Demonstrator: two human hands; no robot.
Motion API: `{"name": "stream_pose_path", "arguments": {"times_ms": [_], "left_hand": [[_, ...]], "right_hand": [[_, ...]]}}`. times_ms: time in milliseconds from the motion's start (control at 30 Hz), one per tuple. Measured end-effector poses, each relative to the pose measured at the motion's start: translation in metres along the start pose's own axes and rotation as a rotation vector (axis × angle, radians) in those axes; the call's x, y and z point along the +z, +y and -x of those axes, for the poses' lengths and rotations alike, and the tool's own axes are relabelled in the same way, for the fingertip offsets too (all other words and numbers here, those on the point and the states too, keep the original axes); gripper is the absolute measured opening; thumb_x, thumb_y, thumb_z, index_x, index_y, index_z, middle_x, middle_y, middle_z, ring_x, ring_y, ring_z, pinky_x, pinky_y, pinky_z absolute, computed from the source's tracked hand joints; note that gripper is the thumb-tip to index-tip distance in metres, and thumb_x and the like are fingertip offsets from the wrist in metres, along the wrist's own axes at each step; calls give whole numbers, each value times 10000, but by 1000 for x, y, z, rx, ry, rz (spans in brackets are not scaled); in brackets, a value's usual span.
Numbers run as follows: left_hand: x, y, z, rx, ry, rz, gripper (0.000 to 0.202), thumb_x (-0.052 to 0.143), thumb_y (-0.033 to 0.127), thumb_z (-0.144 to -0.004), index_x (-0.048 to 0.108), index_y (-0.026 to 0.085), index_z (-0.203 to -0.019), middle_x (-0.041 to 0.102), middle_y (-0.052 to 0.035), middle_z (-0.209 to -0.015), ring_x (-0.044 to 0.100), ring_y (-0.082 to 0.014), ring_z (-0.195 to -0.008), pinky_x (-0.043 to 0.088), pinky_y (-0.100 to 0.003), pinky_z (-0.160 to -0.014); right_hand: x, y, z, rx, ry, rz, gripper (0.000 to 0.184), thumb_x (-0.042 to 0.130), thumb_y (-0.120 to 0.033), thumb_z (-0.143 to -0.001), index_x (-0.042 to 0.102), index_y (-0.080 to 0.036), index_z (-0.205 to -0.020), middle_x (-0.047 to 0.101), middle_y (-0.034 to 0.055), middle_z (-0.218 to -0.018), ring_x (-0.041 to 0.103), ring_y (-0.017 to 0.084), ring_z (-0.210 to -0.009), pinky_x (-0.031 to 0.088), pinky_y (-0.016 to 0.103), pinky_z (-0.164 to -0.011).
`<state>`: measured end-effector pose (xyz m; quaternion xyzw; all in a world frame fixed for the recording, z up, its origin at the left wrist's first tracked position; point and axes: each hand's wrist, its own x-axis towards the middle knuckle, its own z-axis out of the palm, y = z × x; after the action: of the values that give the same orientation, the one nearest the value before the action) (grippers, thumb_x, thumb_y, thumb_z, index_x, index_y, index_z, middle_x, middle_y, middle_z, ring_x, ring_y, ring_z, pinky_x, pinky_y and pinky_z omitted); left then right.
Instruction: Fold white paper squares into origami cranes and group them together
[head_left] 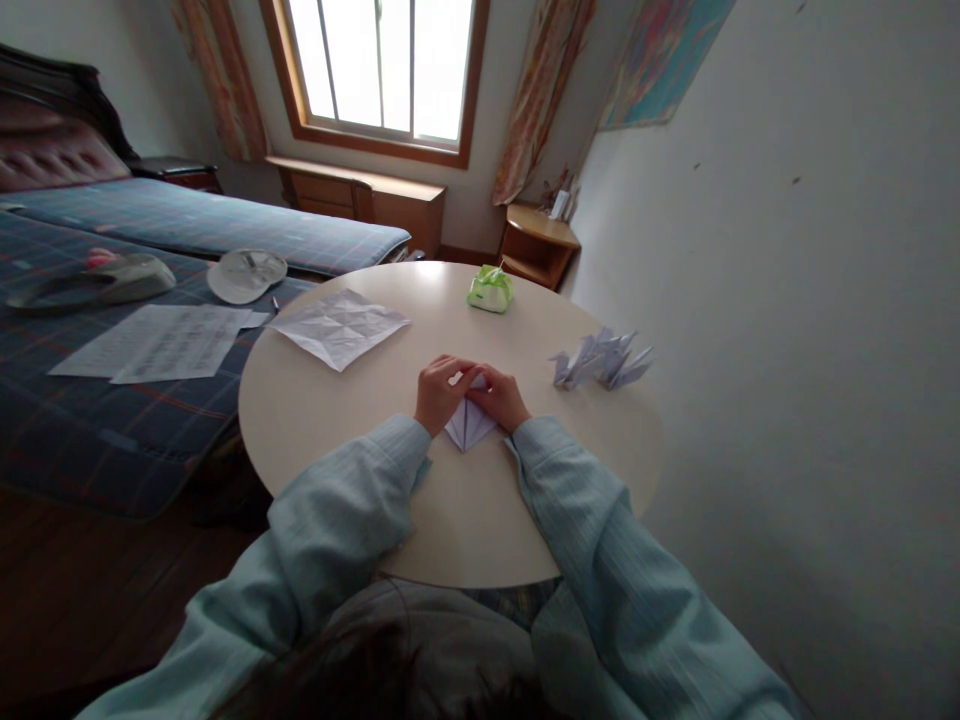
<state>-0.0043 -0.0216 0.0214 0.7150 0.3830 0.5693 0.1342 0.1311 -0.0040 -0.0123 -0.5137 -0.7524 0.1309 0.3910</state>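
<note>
Both my hands rest on a small folded piece of white paper [468,425] in the middle of a round beige table [360,440]. My left hand [440,392] has its fingers curled down, pinching the paper's upper left edge. My right hand [500,396] presses and pinches the upper right edge, fingers closed. The paper's pointed lower tip shows between my wrists. Light blue sleeves cover both forearms.
A creased, unfolded white sheet [340,326] lies at the table's far left. A green and white packet [490,289] sits at the far edge. Several folded paper cranes [601,360] lie at the right. A bed [90,400] with printed papers [161,342] and a white cap [246,274] stands left.
</note>
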Motion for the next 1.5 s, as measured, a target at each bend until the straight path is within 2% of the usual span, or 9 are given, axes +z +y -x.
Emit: {"name": "stream_pose_path", "arguments": {"times_ms": [267, 400, 533, 600, 733, 833, 933, 1200, 1500], "left_hand": [[6, -13, 0, -66, -41, 32, 148, 584, 290, -724, 659, 207, -822, 681, -19, -773, 591, -123, -716, 457, -248, -695], [9, -25, 1, -160, -195, -28, 142, 569, 238, -722, 656, 220, -832, 688, -10, -798, 606, -138, -722, 458, -258, -698], [9, -36, 3, -271, -347, -142, 159, 552, 168, -697, 662, 221, -799, 686, -15, -770, 612, -160, -701, 458, -253, -641], [10, -40, 3, -295, -387, -222, 172, 547, 136, -679, 662, 225, -770, 684, -22, -753, 611, -173, -690, 452, -257, -627], [11, -46, 5, -317, -321, -342, 207, 520, 107, -683, 649, 245, -767, 679, -31, -741, 609, -185, -691, 439, -259, -617], [12, -50, 6, -336, -237, -313, 266, 492, 87, -704, 625, 252, -865, 676, -29, -744, 605, -171, -665, 434, -247, -606], [13, -51, 7, -337, -196, -254, 343, 462, 62, -722, 573, 242, -992, 668, -37, -774, 603, -163, -666, 434, -245, -612], [10, -41, 6, -307, -274, -262, 387, 442, 31, -721, 498, 137, -1089, 608, -107, -952, 575, -174, -838, 438, -293, -780], [5, -32, 5, -329, -343, -365, 340, 453, 67, -736, 543, 163, -1049, 570, -77, -1026, 539, -147, -904, 420, -271, -846]], "right_hand": [[0, 2, 0, 17, -24, 57, 320, 599, -320, -671, 586, -183, -960, 643, -4, -739, 532, 120, -609, 407, 221, -585], [-1, 2, 0, 46, -9, 48, 241, 569, -315, -703, 583, -206, -917, 657, 10, -801, 568, 141, -669, 419, 234, -610], [-3, 2, 0, 95, 39, 114, 191, 571, -310, -696, 575, -196, -848, 646, 13, -733, 567, 149, -641, 414, 237, -588], [-3, 3, -1, 113, 36, 154, 169, 572, -281, -686, 569, -194, -831, 636, 11, -697, 560, 152, -619, 413, 240, -576], [1, 6, -2, 104, 32, 111, 207, 515, -170, -696, 541, -200, -899, 639, 22, -768, 572, 152, -665, 438, 255, -626], [2, 6, -3, 108, 57, 26, 287, 443, -107, -713, 505, -196, -979, 629, 37, -841, 573, 135, -693, 451, 253, -654], [2, 5, -3, 121, 63, -23, 293, 416, -102, -726, 487, -186, -998, 605, 37, -830, 554, 117, -652, 457, 246, -636], [1, 7, -4, 129, 72, -4, 287, 453, -92, -700, 495, -152, -977, 554, 49, -850, 507, 98, -616, 456, 247, -640], [-2, 5, -2, 185, 64, 79, 299, 518, -97, -673, 515, -126, -970, 541, 48, -857, 500, 99, -620, 455, 266, -679]]}}
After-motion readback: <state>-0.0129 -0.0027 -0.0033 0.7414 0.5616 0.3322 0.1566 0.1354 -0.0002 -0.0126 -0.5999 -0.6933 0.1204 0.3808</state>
